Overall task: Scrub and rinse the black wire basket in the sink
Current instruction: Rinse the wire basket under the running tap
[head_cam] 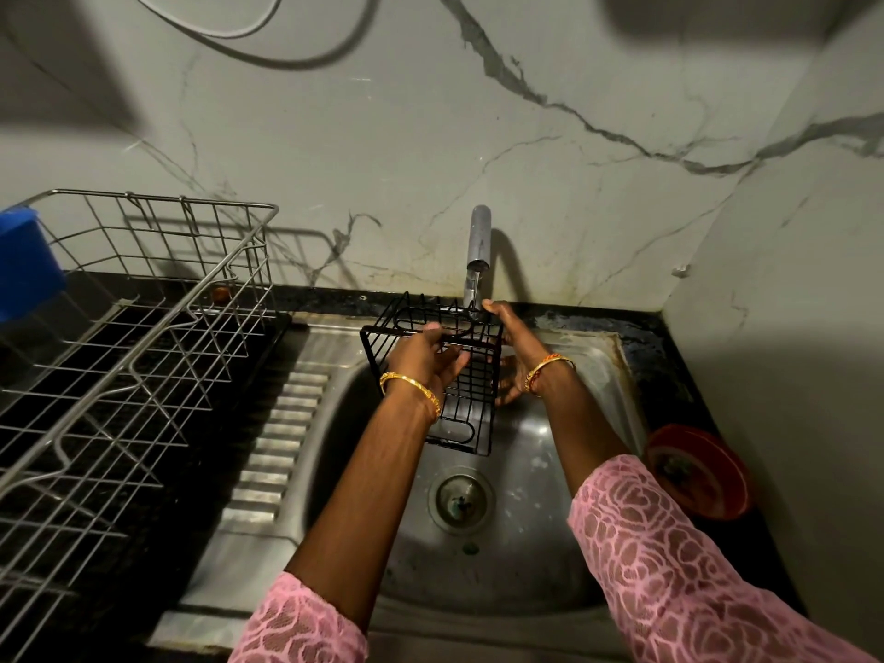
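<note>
Rinsing: looks like the rinse stage, basket held under running water, no sponge or brush in either hand.
Sleeves: pink lace sleeves (669, 567) nearest the camera, both forearms reaching out over the sink (268, 471).
Drain: drain (460, 499) sits below and nearer than both hands, bowl wet around it.
Red bowl: red bowl (698, 471) on the counter, right of the right forearm, well apart from the hands.
Left hand: left hand (425, 361) grasps the basket's near upper edge, fingers curled over the wire, gold bangle at the wrist.
Basket: black wire basket (466, 409) tilted up on end between the hands, above the sink bowl, clear of the bottom.
Right hand: right hand (512, 346) grips the basket's right side, index finger stretched up toward the stream; lower fingers partly hidden behind wire.
Tap: tap (478, 241) just beyond the hands, thin stream of water landing at the basket's far top edge.
Rack: steel dish rack (143, 303) far left of the left hand, nothing in it that I can see.
Progress: scrubbing probably done, can't confirm; no suds visible. Left: finish rinsing all sides, shake off, set down.
</note>
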`<state>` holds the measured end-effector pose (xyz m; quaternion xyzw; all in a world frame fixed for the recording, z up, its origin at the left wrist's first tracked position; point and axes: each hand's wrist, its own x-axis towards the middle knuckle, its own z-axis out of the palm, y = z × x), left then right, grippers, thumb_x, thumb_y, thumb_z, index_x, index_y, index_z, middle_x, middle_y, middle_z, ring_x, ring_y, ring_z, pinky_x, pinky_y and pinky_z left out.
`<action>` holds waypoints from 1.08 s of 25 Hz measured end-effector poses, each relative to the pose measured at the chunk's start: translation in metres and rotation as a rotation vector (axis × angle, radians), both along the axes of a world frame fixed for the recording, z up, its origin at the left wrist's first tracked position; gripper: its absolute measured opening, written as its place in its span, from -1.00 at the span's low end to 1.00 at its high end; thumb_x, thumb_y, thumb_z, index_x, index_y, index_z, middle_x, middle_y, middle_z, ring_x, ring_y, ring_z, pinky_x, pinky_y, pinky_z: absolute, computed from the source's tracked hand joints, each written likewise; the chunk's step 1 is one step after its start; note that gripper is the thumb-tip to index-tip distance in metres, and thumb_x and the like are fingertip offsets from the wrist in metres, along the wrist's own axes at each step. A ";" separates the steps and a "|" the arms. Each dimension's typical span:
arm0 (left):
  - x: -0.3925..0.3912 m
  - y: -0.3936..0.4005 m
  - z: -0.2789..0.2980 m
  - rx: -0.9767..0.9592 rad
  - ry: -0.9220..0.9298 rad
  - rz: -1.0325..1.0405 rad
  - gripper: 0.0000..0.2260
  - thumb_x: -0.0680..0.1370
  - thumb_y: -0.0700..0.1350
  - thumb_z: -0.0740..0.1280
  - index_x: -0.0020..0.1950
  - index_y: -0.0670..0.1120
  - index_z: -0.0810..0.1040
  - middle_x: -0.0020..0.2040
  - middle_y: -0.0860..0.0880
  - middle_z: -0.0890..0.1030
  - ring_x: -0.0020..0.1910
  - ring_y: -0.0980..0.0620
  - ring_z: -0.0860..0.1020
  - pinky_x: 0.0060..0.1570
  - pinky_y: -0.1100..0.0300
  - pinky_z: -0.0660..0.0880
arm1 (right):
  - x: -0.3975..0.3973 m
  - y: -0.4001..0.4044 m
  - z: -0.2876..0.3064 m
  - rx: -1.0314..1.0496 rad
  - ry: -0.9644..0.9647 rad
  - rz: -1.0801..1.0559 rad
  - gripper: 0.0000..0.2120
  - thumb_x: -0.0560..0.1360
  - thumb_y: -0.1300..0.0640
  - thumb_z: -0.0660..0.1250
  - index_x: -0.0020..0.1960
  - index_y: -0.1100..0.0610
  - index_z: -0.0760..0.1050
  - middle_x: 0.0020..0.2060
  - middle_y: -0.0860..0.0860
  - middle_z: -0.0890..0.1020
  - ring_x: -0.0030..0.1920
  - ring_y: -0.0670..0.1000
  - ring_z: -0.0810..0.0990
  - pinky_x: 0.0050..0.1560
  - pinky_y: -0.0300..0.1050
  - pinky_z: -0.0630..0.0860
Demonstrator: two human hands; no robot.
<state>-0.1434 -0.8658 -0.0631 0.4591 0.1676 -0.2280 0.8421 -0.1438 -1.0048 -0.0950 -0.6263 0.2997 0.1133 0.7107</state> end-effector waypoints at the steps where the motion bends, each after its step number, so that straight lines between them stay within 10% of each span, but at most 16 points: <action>1: 0.001 0.000 0.000 0.008 0.001 -0.017 -0.90 0.61 -0.24 0.18 -0.05 -0.10 0.45 -0.09 -0.11 0.48 -0.18 -0.01 0.50 -0.16 0.16 0.54 | -0.001 0.000 0.000 -0.004 -0.005 0.016 0.08 0.00 -0.50 0.31 0.44 -0.20 0.09 0.50 0.10 0.06 0.42 0.34 0.09 0.14 0.52 0.26; 5: 0.003 -0.001 -0.001 -0.198 0.016 -0.060 -0.80 0.60 -0.34 0.12 0.06 -0.04 0.36 -0.08 -0.19 0.55 -0.10 -0.12 0.55 -0.12 0.15 0.57 | 0.006 0.005 -0.006 0.017 0.022 0.075 0.08 -0.02 -0.49 0.34 0.43 -0.14 0.17 0.48 0.11 0.11 0.39 0.32 0.17 0.13 0.47 0.31; 10: 0.015 -0.004 0.003 -0.364 0.036 0.061 -0.76 0.60 -0.41 0.07 -0.07 -0.07 0.35 -0.05 -0.30 0.54 -0.06 -0.25 0.52 -0.57 0.28 0.48 | 0.018 -0.004 -0.013 0.165 0.047 0.049 -0.08 0.24 -0.53 0.12 0.43 -0.01 0.21 0.46 0.13 0.18 0.41 0.32 0.13 0.23 0.40 0.24; 27: 0.021 -0.020 -0.005 -0.393 0.035 0.072 -0.76 0.60 -0.41 0.08 0.14 -0.10 0.30 -0.05 -0.30 0.58 -0.09 -0.25 0.57 -0.25 0.03 0.61 | 0.023 -0.028 -0.019 0.155 0.088 -0.003 -0.25 0.34 -0.40 0.16 0.39 0.02 0.27 0.44 0.13 0.21 0.40 0.33 0.12 0.17 0.34 0.28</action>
